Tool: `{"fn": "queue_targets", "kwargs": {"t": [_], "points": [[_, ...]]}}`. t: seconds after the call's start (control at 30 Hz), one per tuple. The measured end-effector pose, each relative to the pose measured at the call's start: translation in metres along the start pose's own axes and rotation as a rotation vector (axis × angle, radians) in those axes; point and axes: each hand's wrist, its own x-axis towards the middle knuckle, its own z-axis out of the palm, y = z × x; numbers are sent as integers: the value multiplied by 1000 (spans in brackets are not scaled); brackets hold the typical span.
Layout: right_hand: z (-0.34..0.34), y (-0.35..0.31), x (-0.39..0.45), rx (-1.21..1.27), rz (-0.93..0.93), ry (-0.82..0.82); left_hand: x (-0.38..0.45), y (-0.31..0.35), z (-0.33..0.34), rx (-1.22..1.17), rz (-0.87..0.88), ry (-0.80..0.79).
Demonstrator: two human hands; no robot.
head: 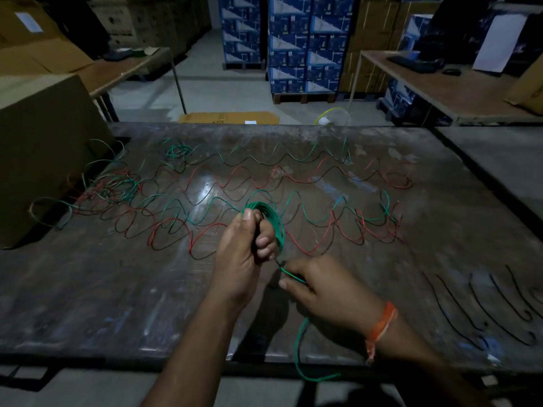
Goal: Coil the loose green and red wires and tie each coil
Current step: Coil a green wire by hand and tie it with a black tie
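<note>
- Worktop [164, 304]: dark, scuffed, fills most of the view. Cardboard box [44, 160] sits on its left edge.
- Loose wires [223, 183]: green and red strands, with dark ones among them, snake in wavy rows across the far half of the worktop, bunching into a tangle beside the box. Most of the job looks not yet done.
- Black ties [458, 309]: short dark lengths laid out in a row near the right front corner, well apart from the hands. Probably the tie stock, can't confirm.
- Left hand [242, 251]: over the middle of the worktop, fingers curled through the green coil [269, 221], thumb pressed on the top of the loops. Coil is held up off the surface.
- Right hand [320, 292]: just beside the left, thumb and forefinger pinching the green tail [299, 345] close to where it leaves the coil.
- The tail runs under the right hand and hangs off the front edge of the worktop.
- Risks, my read:
  - Hanging tail could snag on the front edge and drag the loops out of shape.
  - Coil is held by one hand only; relax that thumb before tying and the loops likely spring open.
  - Reaching for a tie means letting go of the tail.
</note>
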Motion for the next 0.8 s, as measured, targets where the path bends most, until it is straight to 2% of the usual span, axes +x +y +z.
{"fn": "queue_targets", "kwargs": {"t": [0.1, 0.33, 0.5, 0.7, 0.8], "points": [[-9, -8, -11, 43, -61, 43, -3, -4, 1, 297, 80, 32], [-43, -24, -17, 166, -164, 217, -16, -14, 5, 563, 64, -11], [-61, -11, -8, 150, -187, 402, -15, -9, 4, 469, -17, -174], [-61, 2, -3, 268, -140, 481, -15, -6, 2, 360, -141, -277], [-58, 11, 0, 386, -92, 498, -13, -7, -1, 259, -200, -271]]}}
